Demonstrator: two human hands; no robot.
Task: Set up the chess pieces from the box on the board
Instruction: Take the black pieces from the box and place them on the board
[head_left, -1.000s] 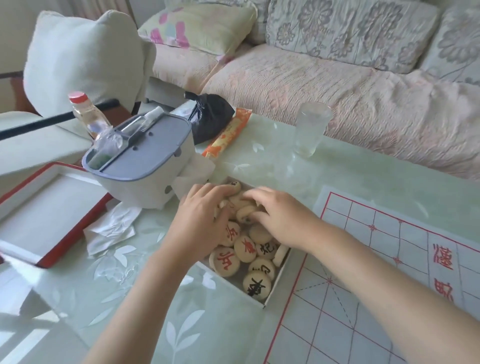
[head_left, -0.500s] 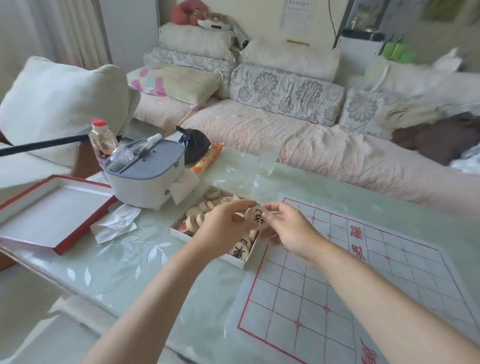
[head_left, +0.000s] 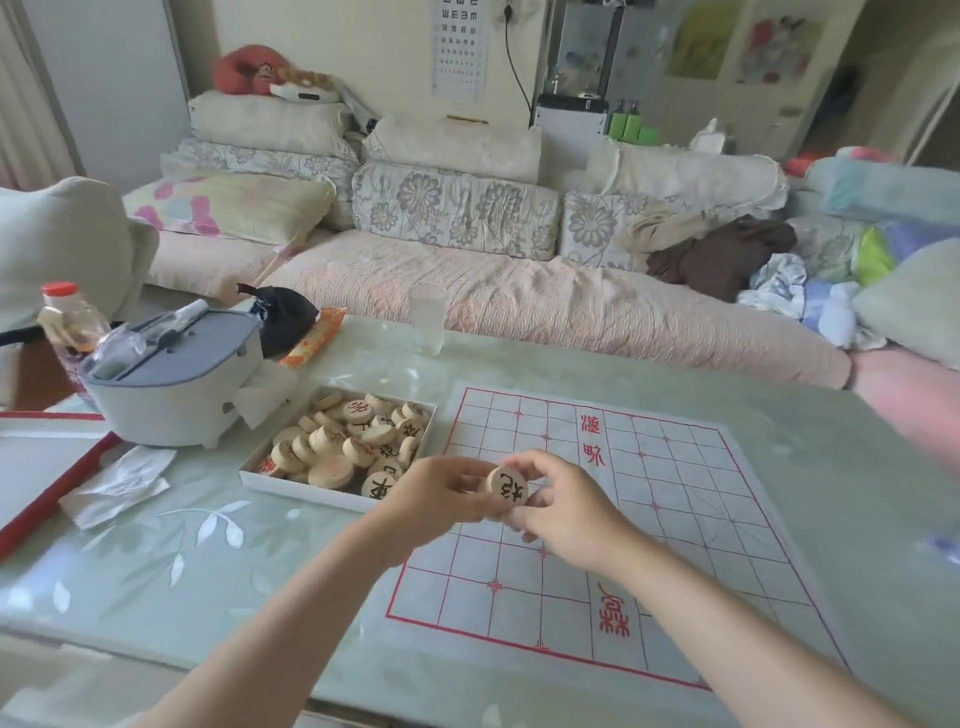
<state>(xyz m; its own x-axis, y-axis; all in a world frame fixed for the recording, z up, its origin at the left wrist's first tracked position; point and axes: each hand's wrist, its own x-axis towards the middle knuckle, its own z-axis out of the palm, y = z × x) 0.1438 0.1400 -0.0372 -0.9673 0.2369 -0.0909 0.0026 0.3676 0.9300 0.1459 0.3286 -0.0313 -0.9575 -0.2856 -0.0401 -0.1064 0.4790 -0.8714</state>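
A round wooden chess piece (head_left: 507, 487) with a black character is held up between both hands, above the near-left part of the board. My left hand (head_left: 434, 500) pinches its left side and my right hand (head_left: 558, 506) holds its right side. The white paper board (head_left: 675, 525) with a red grid lies flat on the table, with no pieces on it. The shallow white box (head_left: 291, 480) sits just left of the board and holds several wooden pieces with red or black characters.
A grey-lidded white container (head_left: 176, 384) and a red-capped bottle (head_left: 67, 317) stand at the left. A red-rimmed tray (head_left: 47, 493) and crumpled tissue (head_left: 119, 483) lie beside them. A glass (head_left: 428, 319), a black bag (head_left: 283, 317) and an orange packet (head_left: 311, 338) stand at the table's far edge before a sofa.
Both hands have left the box and come toward the board with one piece held between them. The camera has tilted up, showing more of the room.
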